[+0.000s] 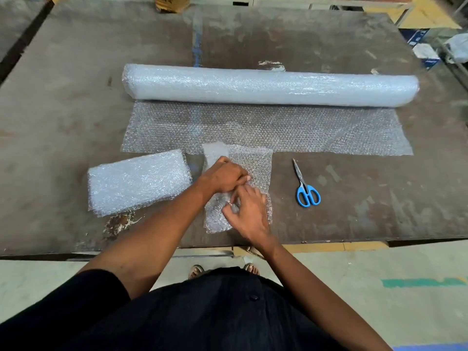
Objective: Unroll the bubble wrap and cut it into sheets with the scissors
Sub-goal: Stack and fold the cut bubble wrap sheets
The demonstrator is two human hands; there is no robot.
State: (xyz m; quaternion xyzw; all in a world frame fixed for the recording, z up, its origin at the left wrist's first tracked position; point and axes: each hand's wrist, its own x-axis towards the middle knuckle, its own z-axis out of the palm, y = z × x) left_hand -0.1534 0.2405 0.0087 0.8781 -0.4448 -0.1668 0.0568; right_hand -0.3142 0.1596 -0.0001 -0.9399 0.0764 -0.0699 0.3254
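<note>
A long bubble wrap roll (271,86) lies across the worn table (76,72), with an unrolled stretch (316,130) spread flat towards me. A cut sheet (253,160) lies in front of it, near the table's front edge. My left hand (224,177) and my right hand (249,211) are both on this sheet, fingers curled and pinching its plastic where they meet. To the left sits a stack of cut sheets (138,182). Blue-handled scissors (305,187) lie shut on the table to the right of my hands, untouched.
A cardboard box (172,3) stands at the table's far edge. Blue and white boxes (423,50) sit off the far right corner. A rough damaged patch (117,222) marks the table near the front edge. My sandalled feet (196,271) show below on the floor.
</note>
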